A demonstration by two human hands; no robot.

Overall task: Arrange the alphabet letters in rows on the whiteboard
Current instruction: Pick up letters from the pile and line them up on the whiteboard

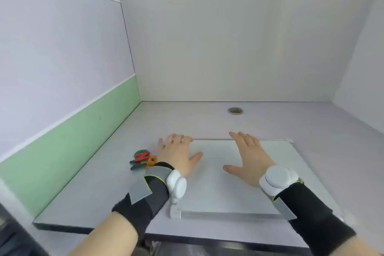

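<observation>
A white whiteboard (224, 195) lies flat on the desk in front of me, with no letters visible on its surface. A small pile of coloured alphabet letters (142, 159), red, green, orange and dark grey, sits on the desk just left of the board. My left hand (178, 153) lies palm down with fingers spread over the board's far left corner, right beside the pile. Over the middle of the board, my right hand (249, 157) is flat and spread too. Neither hand holds anything. Both wrists wear white round devices and dark wraps.
The pale desk (93, 193) is boxed in by a left wall with a green strip (72, 137), a back wall and a right wall. A round cable hole (235, 111) sits near the back. The desk's front edge runs just below the board.
</observation>
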